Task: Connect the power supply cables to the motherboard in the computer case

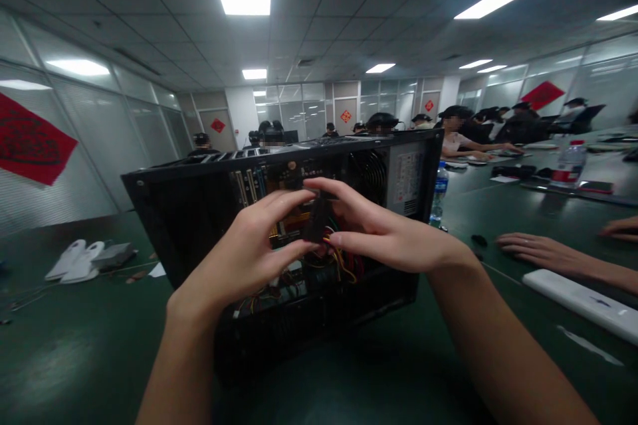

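An opened black computer case [279, 158] stands in front of me on the table, its inside facing me. My left hand [262, 229] is closed, thumb and fingers pinching the left side of a black block-shaped connector [315, 220]. From the right, my right hand [371, 229] grips the same piece, with its thumb by the wires [343, 262]. Red and yellow wires run down from there into the case. Behind my hands are expansion slots [246, 187], a round fan [369, 169] and the labelled power supply [407, 176]. The exact shape of the connector is partly hidden by my fingers.
On the right lie another person's hand [533, 246] and a long white bar [583, 302]. A blue-capped bottle [439, 192] stands just behind the case, a red-capped bottle [571, 163] farther off. White objects [74, 260] and a grey box [113, 255] lie left.
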### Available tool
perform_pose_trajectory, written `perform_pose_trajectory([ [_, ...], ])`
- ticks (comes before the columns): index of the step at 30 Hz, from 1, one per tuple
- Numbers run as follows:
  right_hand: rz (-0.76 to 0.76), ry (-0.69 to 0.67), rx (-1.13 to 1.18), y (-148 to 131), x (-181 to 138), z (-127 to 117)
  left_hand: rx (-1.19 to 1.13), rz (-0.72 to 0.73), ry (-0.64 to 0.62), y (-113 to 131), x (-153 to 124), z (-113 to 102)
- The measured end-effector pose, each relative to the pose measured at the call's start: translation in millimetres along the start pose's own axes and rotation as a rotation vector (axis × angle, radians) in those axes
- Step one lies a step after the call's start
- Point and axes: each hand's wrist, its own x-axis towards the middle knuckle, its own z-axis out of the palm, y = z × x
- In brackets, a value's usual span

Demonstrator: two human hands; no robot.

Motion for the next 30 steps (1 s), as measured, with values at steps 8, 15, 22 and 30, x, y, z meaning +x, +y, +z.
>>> perform_pose_trajectory([
  [8, 0.002, 0.130, -0.264, -4, 2, 7, 0.108, 0.005, 0.006, -2, 1, 3],
  [15, 0.011, 0.137, -0.298, -11, -2, 8, 0.098, 0.028, 0.005, 5, 1, 2],
  [22, 0.031, 0.153, -0.392, -16, -5, 14, 0.118, 0.056, 0.018, 5, 1, 2],
  [30, -0.024, 0.132, -0.305, -20, -10, 15, 0.103, 0.036, 0.009, 11, 1, -2],
])
